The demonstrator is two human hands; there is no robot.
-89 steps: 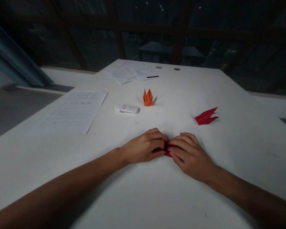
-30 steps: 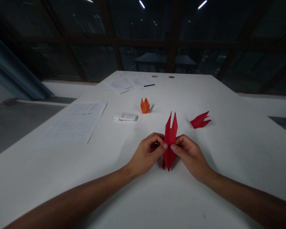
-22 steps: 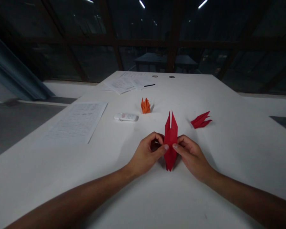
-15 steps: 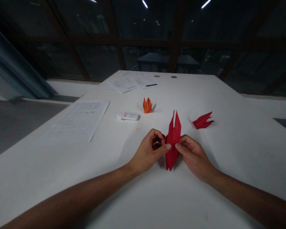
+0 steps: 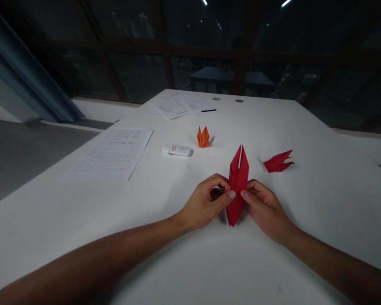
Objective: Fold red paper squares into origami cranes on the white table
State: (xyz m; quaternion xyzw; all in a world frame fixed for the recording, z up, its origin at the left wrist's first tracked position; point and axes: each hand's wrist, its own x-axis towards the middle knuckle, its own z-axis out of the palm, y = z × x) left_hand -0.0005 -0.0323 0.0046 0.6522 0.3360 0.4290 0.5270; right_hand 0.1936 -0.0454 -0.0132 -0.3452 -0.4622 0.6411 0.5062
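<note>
A piece of folded red origami paper (image 5: 238, 180), long and pointed with a slit at its top, stands between my two hands. On its left edge my left hand (image 5: 208, 201) is closed, with the thumb on the front face and the fingers behind. My right hand (image 5: 265, 207) pinches the right edge the same way, thumb tip close to the other thumb. Fingers behind the paper are partly hidden. Beyond the hands sit a small orange origami piece (image 5: 203, 137) and, to the right, another red origami piece (image 5: 277, 161) lying on its side.
The white table (image 5: 178, 271) carries a white oblong object with printing (image 5: 177, 150) and a printed sheet (image 5: 114, 152) on the left. Further back lie several papers (image 5: 174, 106), a black strip (image 5: 208, 110) and two round discs (image 5: 239, 101).
The view has shifted, so everything sits slightly further right. The two top points of the red paper are closer together, and its lower tips too. Both hands keep their hold.
</note>
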